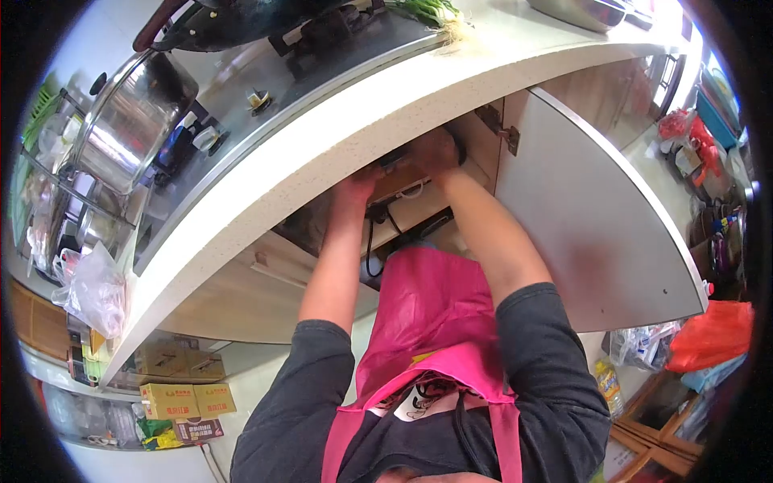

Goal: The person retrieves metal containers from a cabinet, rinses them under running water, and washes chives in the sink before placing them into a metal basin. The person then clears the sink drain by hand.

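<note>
Both my arms reach into an open cabinet under the counter. My left hand is at the left end of a brown, flat-fronted thing, its fingers curled toward it and partly in shade. Higher and to the right, my right hand is closed near the same thing, by a dark rounded edge. Shadow and the counter's edge hide most of what lies between the hands, so its kind cannot be made out. Below it hang a white loop and a black cable.
The open cabinet door stands right of my arm, on a metal hinge. Above runs the pale counter edge, with a gas stove, a dark wok and a steel pot. Yellow boxes sit at lower left.
</note>
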{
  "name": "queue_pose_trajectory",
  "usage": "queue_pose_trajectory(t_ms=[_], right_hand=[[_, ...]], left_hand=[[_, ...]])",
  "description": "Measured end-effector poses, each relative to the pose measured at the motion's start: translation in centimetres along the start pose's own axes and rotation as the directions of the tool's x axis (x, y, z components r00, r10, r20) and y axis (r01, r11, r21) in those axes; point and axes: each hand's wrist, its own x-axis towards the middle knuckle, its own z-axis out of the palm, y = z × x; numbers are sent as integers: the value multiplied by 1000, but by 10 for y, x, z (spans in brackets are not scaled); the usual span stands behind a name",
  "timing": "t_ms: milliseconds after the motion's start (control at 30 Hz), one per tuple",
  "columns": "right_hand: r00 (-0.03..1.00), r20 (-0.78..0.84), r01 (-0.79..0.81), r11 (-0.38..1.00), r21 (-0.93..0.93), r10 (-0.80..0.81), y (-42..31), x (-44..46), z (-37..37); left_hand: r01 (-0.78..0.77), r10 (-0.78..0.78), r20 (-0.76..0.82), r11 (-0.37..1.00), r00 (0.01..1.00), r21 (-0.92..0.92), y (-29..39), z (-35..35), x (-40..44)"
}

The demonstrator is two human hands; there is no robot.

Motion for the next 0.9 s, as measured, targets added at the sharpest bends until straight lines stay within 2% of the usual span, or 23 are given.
queue_pose_trajectory(t_ms=[33,67,100,133,167,200,233,267,300,333,400,433,467,500,567,633,733,900], right_hand=[[996,85,18,1000,-10,-17,7,2,5],[996,77,49,999,-8,-48,11,6,10],[995,68,80,997,-7,-79,18,11,19],[992,-36,122,992,-5,-122,34,17,44],[999,3,46,978,204,-48,37,19,48],[999,41,-41,916,400,27,34,19,42],[953,274,-287,662,692,126,31,19,36],[921,370,-388,398,831,124,25,18,31],[879,462,-474,98,875,121,15,17,20],[902,410,-402,-88,911,131,3,18,9],[921,353,-365,53,929,163,-17,6,-27],[927,337,-375,376,847,165,-24,2,-48],[932,321,-347,657,669,166,-32,-3,-70],[944,285,-303,778,551,166,-32,-1,-67],[958,228,-265,845,465,175,-27,3,-53],[964,179,-256,858,444,196,-19,6,-32],[961,148,-275,835,476,232,-11,13,-11],[954,138,-296,773,561,266,-4,26,16]], left_hand=[[-10,10,71,1000,997,-1,-4,-8,10],[-25,25,145,1000,989,-4,-7,-15,20],[-42,43,82,999,996,-17,-7,-8,14],[-60,60,24,998,998,-33,-8,9,4],[-75,74,-35,996,997,-45,-9,20,-1],[-64,62,-27,995,998,-76,-10,18,0],[-55,54,-18,993,998,-109,-11,16,2],[-47,46,-7,989,999,-141,-11,15,5],[-50,54,18,984,998,-170,-8,17,1],[-54,65,47,978,997,-202,-5,23,-5],[-88,102,59,975,993,-205,-2,22,-6],[-119,131,53,976,990,-182,-4,17,0],[-151,160,47,976,986,-158,-5,12,6],[-131,144,66,976,987,-175,-4,9,9],[-93,115,101,975,988,-203,-2,-2,15],[-129,145,132,984,981,-122,-4,-19,25],[-145,157,155,986,975,-82,-1,-26,29],[-116,136,122,980,983,-160,6,-13,21]])
